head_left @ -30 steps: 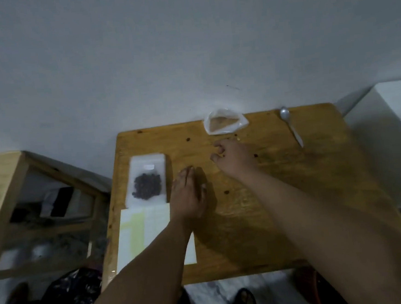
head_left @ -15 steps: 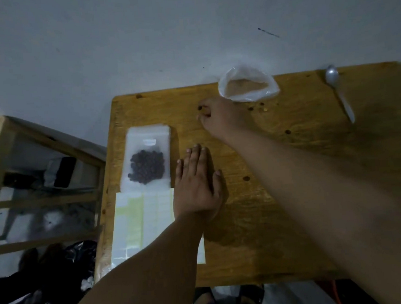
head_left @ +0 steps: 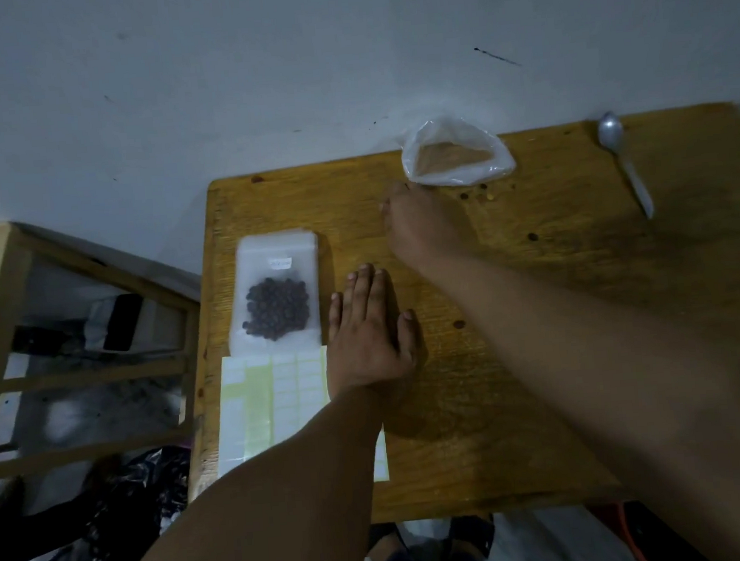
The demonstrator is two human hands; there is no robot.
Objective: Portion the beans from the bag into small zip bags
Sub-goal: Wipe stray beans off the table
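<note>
Left fingers (head_left: 366, 287) are lying straight, pressed together; the left hand (head_left: 371, 342) is resting flat on the table (head_left: 546, 399), probably bracing. The right hand (head_left: 422, 232) is reaching, curled, beside the open bag (head_left: 456, 158), likely gathering stray beans (head_left: 483, 191); any pinch is hidden. 1 filled zip bag (head_left: 278, 287) is lying beside the left hand; its label (head_left: 280, 263) is unreadable.
</note>
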